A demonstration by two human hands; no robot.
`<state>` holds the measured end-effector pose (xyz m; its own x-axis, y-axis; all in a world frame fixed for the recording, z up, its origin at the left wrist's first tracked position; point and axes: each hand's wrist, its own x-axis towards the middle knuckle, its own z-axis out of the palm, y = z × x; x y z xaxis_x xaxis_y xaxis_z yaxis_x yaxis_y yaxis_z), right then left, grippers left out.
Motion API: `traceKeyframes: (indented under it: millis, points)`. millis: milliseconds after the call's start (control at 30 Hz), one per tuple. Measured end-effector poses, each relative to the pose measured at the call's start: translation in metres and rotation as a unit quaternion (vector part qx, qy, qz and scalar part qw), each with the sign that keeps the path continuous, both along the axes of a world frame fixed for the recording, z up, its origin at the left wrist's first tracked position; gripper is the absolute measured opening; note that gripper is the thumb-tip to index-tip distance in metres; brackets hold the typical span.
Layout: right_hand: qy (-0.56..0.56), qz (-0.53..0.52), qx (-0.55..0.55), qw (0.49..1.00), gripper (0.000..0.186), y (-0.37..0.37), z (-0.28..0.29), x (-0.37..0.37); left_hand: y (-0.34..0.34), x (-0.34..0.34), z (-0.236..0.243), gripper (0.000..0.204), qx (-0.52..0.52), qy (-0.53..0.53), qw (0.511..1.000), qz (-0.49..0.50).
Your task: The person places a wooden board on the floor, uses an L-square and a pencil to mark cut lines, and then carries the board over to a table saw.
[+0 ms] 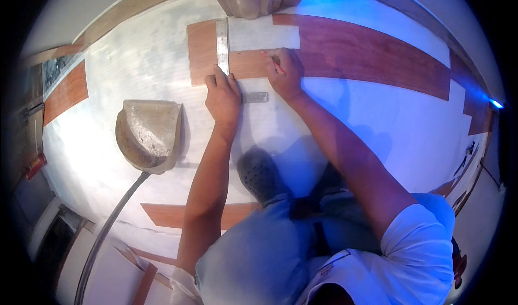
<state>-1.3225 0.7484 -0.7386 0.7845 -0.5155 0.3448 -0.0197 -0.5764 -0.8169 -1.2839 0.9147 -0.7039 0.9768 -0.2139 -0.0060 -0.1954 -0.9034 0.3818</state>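
My left hand (223, 97) is closed over a metal try square (222, 38). Its ruled blade lies across a reddish-brown floor plank (200, 49), pointing away from me. The square's grey stock (254, 97) sticks out to the right from under the hand. In my right hand (287, 74) is a red pencil (278, 66), pinched between the fingers, with its tip over the plank strip right of the blade. Whether the tip touches the wood, I cannot tell. More reddish-brown planks (372, 57) run off to the right.
A worn dustpan (154, 135) with a long dark handle (116, 213) rests at the left on the whitish floor. Near my knee lies another plank (167, 215). A brown moulded post base (248, 0) stands at the far edge. My dark dotted shoe (259, 173) is below the square.
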Motion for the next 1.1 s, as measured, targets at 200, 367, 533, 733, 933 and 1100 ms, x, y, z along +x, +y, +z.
traceKeyframes:
  millis: [200,367,533,733,933,1100]
  points:
    - [0.004,0.056,-0.052,0.997,0.01,0.001,0.009,0.007,-0.001,0.001,-0.002,0.047,-0.005,-0.004,1.0,-0.003]
    - [0.04,0.072,-0.046,0.996,0.011,-0.001,0.014,0.008,-0.003,0.001,-0.001,0.047,0.002,-0.006,1.0,-0.016]
    - [0.054,0.096,-0.007,0.994,0.013,0.007,0.017,0.012,0.001,0.001,-0.001,0.048,-0.003,-0.001,1.0,-0.015]
    - [0.026,0.09,0.005,0.996,0.014,0.03,0.011,0.035,0.003,0.002,-0.001,0.048,-0.023,-0.006,0.999,-0.029]
    - [0.037,0.087,-0.02,0.995,0.015,0.033,0.016,0.038,0.004,0.003,0.0,0.048,-0.01,0.0,0.999,-0.03]
    - [0.038,0.084,-0.033,0.995,0.014,0.032,0.01,0.037,0.004,0.003,0.0,0.048,-0.023,-0.006,0.999,-0.034]
